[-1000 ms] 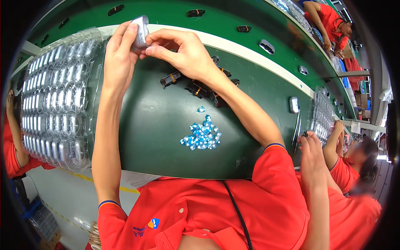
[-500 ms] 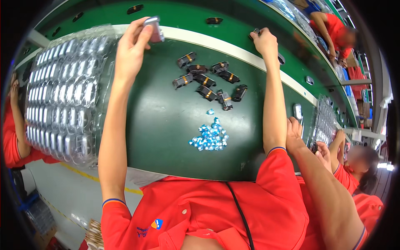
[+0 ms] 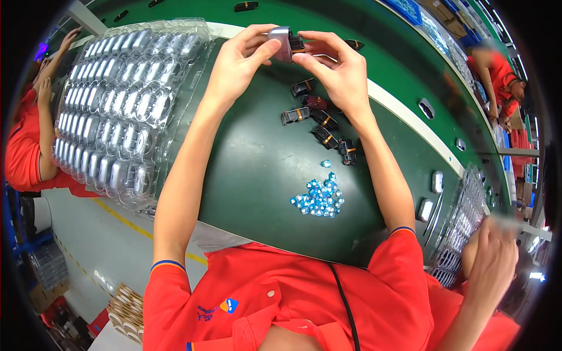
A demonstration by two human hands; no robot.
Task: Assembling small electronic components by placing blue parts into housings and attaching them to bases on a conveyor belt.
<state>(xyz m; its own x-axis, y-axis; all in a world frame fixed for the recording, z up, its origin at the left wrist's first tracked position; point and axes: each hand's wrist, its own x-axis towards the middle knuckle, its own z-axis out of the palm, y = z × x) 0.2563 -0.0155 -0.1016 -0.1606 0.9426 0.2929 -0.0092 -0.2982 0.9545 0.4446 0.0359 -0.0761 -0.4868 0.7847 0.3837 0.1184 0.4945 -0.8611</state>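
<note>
At the far side of the green table, my left hand point(image 3: 234, 70) grips a silver-grey plastic housing point(image 3: 280, 42) between thumb and fingers. Facing it, my right hand point(image 3: 339, 73) pinches a small black module point(image 3: 297, 44) against the housing's open right side. How deep the module sits inside is hard to make out. Below my right hand lies a loose group of similar black modules point(image 3: 325, 137) with orange strips, partly covered by my right forearm. A pile of small blue-and-white pieces point(image 3: 319, 199) rests nearer to me.
A stack of clear blister trays point(image 3: 123, 117) with silver housings stands at the left. Beyond the white rail, a green conveyor belt point(image 3: 398, 76) carries scattered dark and silver parts. Co-workers in red sit on both sides; one's hand point(image 3: 492, 257) is raised at right.
My right hand has come back from the belt with a black module and met the housing. My left hand has shifted right, still holding the housing. The whole view has turned slightly.
</note>
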